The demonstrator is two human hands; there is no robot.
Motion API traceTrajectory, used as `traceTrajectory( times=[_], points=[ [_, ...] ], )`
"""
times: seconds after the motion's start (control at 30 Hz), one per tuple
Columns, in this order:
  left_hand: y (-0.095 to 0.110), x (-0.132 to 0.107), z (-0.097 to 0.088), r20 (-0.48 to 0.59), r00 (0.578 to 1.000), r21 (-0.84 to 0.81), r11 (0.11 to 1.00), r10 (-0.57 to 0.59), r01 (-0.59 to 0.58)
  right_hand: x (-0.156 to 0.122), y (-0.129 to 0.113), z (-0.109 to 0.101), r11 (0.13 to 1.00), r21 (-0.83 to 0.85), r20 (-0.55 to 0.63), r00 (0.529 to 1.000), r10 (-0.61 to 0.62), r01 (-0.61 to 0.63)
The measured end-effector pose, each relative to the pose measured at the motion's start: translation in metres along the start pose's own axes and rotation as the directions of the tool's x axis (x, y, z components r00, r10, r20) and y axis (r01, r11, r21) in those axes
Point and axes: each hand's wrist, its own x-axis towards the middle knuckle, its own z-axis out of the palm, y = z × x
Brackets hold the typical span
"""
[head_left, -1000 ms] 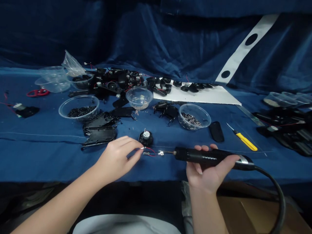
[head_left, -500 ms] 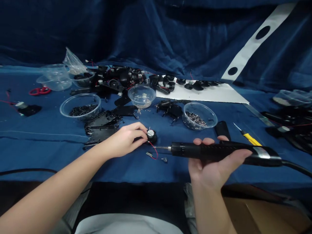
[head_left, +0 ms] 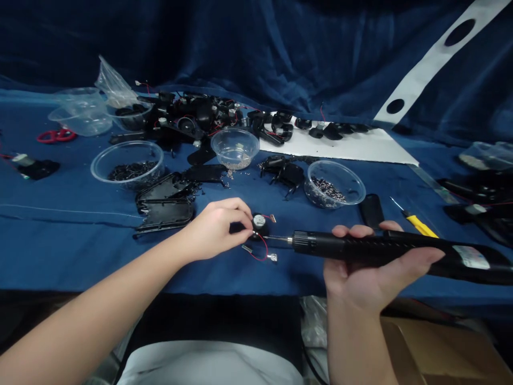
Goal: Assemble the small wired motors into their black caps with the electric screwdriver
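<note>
Currently, left hand [head_left: 212,230] pinches a black round component [head_left: 259,224] on the blue surface [head_left: 80,251]; light, fragile, hold it there, not by the thin red wire [head_left: 260,255]. Right hand [head_left: 360,275] cradles a corded soldering iron [head_left: 385,248], palm up.

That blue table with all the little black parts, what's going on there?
A person is working at a blue cloth-covered table. Their left hand pinches a small round black part trailing a red wire, while their right hand cradles a corded black handheld tool, its metal tip pointing toward that part. Clear bowls of small pieces and heaps of black plastic parts lie around them.
</note>
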Motion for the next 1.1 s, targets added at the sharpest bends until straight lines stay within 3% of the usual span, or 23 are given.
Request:
traceTrajectory(
  times=[0.17, 0.33, 0.77, 1.1],
  points=[
    [0.015, -0.008, 0.020, -0.104, 0.993, 0.190, 0.979, -0.052, 0.071, -0.002, 0.003, -0.002, 0.999, -0.015, 0.023, 0.999, -0.040, 0.041],
    [0.017, -0.016, 0.037, -0.189, 0.973, 0.177, 0.970, -0.131, 0.165, 0.000, 0.006, -0.001, 0.998, -0.018, 0.061, 0.996, -0.058, 0.059],
    [0.011, -0.016, 0.035, -0.142, 0.987, 0.164, 0.982, -0.072, 0.095, 0.002, 0.011, 0.007, 0.992, -0.038, 0.251, 0.962, -0.110, 0.123],
    [0.010, -0.016, 0.035, -0.135, 0.987, 0.143, 0.984, -0.091, 0.110, 0.000, 0.009, 0.010, 0.987, -0.064, 0.268, 0.955, -0.124, 0.146]
  ],
)
